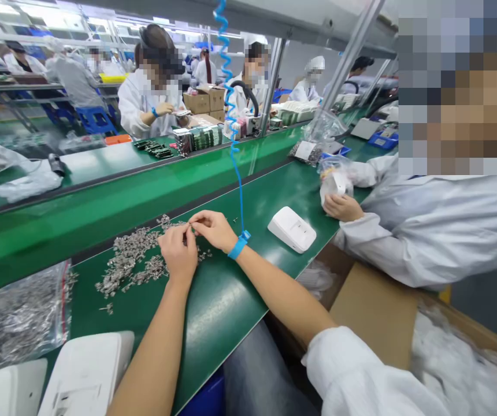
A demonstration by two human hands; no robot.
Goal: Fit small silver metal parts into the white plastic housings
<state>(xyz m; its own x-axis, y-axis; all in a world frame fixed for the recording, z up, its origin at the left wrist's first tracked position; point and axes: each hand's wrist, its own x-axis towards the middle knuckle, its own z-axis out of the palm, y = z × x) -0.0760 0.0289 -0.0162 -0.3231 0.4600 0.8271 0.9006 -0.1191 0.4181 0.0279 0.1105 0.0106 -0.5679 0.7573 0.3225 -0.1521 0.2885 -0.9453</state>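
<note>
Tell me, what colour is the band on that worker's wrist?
Bright blue: the wristband on the right hand, in the head view.

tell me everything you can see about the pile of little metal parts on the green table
The pile is a loose, flat scatter of many tiny silvery-grey pieces, metal by their look, too small to make out singly. It lies on the green table, spread left of both hands. The left hand rests at its right edge, and the right hand meets it fingertip to fingertip, pinching something tiny. A few strays lie apart. A clear bag of similar pieces sits further left.

Green workbenches, bright overhead lighting
</note>
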